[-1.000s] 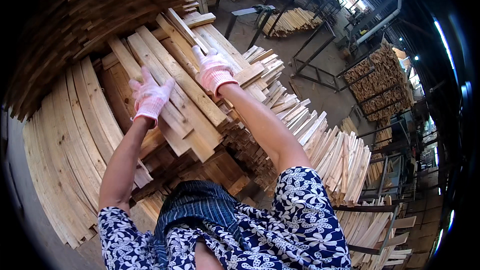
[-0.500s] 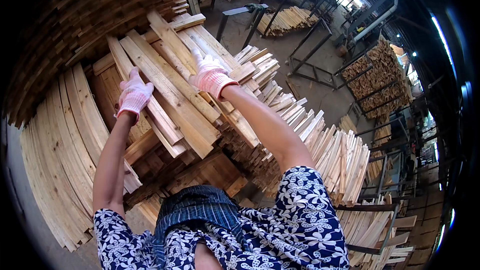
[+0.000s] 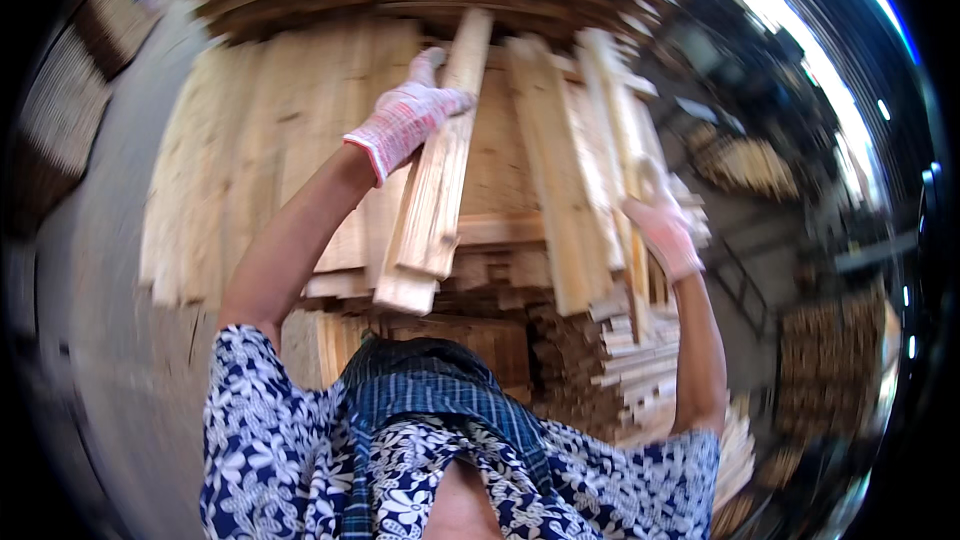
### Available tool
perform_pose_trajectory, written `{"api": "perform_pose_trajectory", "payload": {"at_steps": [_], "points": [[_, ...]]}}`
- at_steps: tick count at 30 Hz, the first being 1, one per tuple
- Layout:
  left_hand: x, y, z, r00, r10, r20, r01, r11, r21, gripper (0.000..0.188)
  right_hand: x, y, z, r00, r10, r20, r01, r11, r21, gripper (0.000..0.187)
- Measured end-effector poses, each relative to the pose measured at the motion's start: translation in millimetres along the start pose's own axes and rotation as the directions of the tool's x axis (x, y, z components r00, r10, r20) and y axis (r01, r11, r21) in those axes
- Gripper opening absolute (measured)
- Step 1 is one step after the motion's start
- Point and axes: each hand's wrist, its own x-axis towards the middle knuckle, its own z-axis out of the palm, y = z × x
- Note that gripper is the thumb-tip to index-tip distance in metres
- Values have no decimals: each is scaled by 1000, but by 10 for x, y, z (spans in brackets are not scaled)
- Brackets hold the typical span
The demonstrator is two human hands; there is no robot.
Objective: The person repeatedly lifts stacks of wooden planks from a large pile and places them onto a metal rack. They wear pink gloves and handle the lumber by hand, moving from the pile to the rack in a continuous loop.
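Here, above mid-frame planks (image 3: 280, 140), the left hand (image 3: 405, 122) clamps a board (image 3: 444, 185), the right hand (image 3: 664, 228) blurs, fingers impossible to tell, and grey floor (image 3: 120, 270) spans left.

No readable lettering, label, brand, number or sign appears: none on the long, flat, pale wooden boards (image 3: 275, 130) at ten o'clock, nor the white-and-pink knitted glove (image 3: 402, 122) at eleven o'clock.
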Motion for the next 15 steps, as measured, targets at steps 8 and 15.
{"api": "perform_pose_trajectory", "payload": {"at_steps": [8,15], "points": [[-684,-889,-800,956,-163,-245,295,545,785,70,-29,-830,1181,956,-243,161,101,795,598,78],[-616,-976,-811,986,-63,-157,166,536,828,71,420,-691,2169,975,-200,97,211,968,-132,71]]}}
